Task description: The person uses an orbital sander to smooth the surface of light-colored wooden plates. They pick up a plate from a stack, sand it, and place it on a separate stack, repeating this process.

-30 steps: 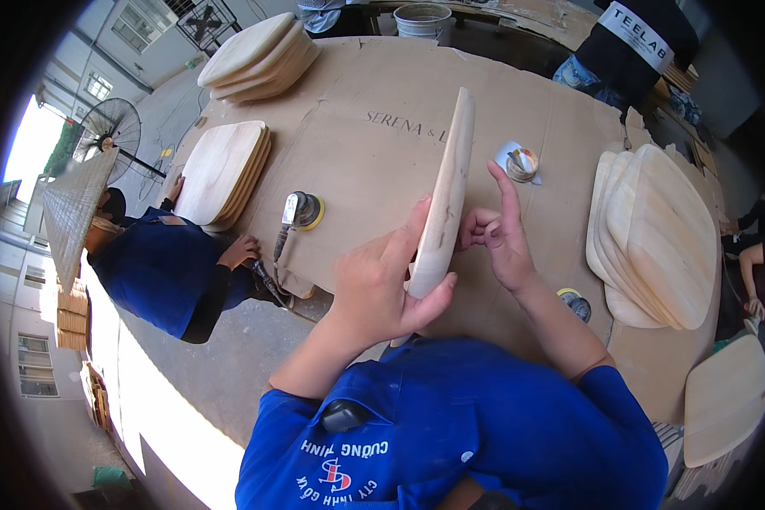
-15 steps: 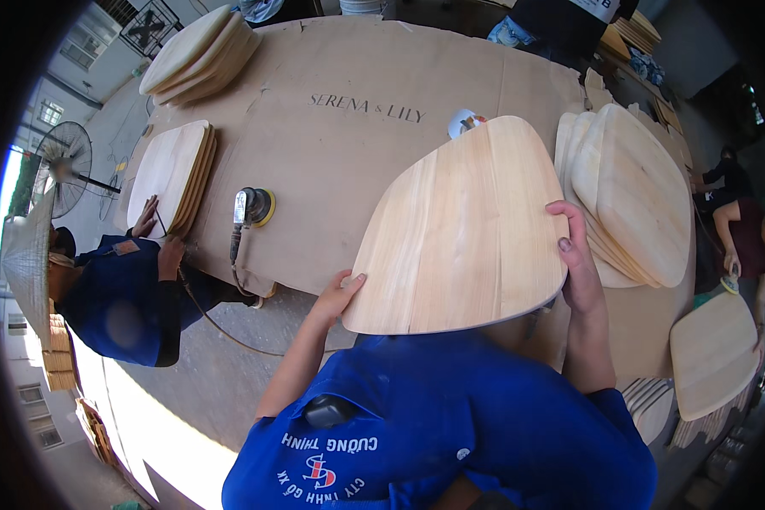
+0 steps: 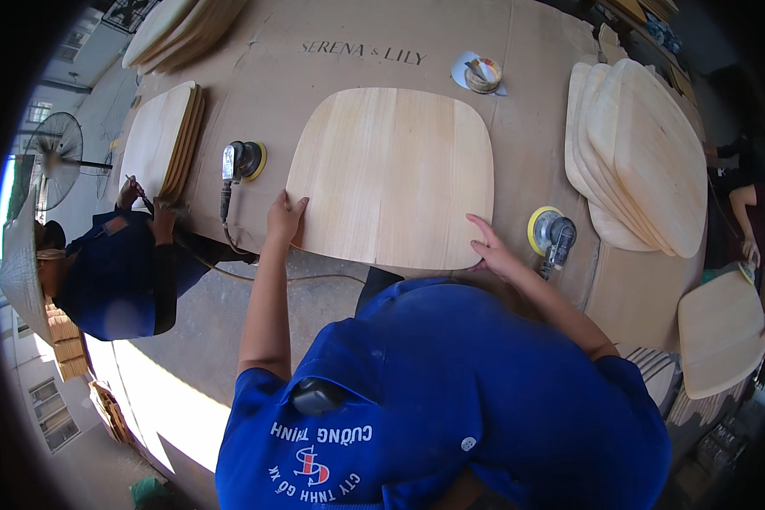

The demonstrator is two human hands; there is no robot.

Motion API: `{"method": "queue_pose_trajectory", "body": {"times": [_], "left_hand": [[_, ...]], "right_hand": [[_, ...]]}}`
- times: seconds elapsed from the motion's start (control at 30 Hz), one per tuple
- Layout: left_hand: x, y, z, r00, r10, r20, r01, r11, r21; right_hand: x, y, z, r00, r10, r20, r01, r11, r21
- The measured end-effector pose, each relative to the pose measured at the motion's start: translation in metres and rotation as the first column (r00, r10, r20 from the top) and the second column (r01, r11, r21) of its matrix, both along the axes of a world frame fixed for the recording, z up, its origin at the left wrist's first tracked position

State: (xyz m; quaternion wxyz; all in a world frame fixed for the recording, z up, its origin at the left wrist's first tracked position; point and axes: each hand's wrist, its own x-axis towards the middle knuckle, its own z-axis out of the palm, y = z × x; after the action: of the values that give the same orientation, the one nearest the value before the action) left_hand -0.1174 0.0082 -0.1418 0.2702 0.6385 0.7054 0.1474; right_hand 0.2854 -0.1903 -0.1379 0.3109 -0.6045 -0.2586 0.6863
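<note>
A pale wooden panel with rounded corners rests on the cardboard-covered table in front of me. My left hand is closed on its near left corner, fingertips at the edge. At the near right corner my right hand grips the rim, thumb and fingers spread along it. An orbital sander with a yellow pad lies left of the panel. To the right of my right hand is another orbital sander, its hose trailing toward me.
Stacked panels stand at the right, with more stacks at the left. A tape roll sits beyond the panel on the cardboard. A co-worker in blue works at the left; another person sands a panel far right.
The panel has gone from raised and tilted to lying squarely on the table, with both hands still at its near corners. The right sander and tape roll now show fully.
</note>
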Motion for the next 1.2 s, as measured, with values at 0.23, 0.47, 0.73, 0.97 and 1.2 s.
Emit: {"method": "queue_pose_trajectory", "body": {"times": [0.23, 0.47, 0.73, 0.97, 1.2], "left_hand": [[0.088, -0.062, -0.042, 0.817, -0.419, -0.396, 0.526, 0.822, 0.217], [0.219, -0.136, -0.042, 0.124, -0.953, -0.275, 0.992, 0.109, 0.07], [0.225, -0.095, -0.041, -0.088, -0.963, -0.255, 0.992, -0.108, 0.064], [0.226, -0.043, -0.038, -0.062, -0.948, -0.311, 0.989, -0.1, 0.108], [0.277, -0.003, -0.043, -0.065, -0.947, -0.316, 0.973, -0.131, 0.192]], "right_hand": [[0.046, -0.017, 0.007, 0.87, 0.316, 0.378, -0.419, 0.879, 0.229], [0.116, -0.018, 0.017, -0.11, -0.191, 0.975, -0.301, 0.942, 0.151], [0.109, -0.036, -0.012, 0.058, -0.172, 0.983, -0.131, 0.975, 0.179], [0.109, -0.035, -0.009, 0.067, -0.193, 0.979, -0.141, 0.969, 0.201], [0.107, -0.036, -0.006, 0.03, -0.234, 0.972, -0.161, 0.959, 0.235]]}}
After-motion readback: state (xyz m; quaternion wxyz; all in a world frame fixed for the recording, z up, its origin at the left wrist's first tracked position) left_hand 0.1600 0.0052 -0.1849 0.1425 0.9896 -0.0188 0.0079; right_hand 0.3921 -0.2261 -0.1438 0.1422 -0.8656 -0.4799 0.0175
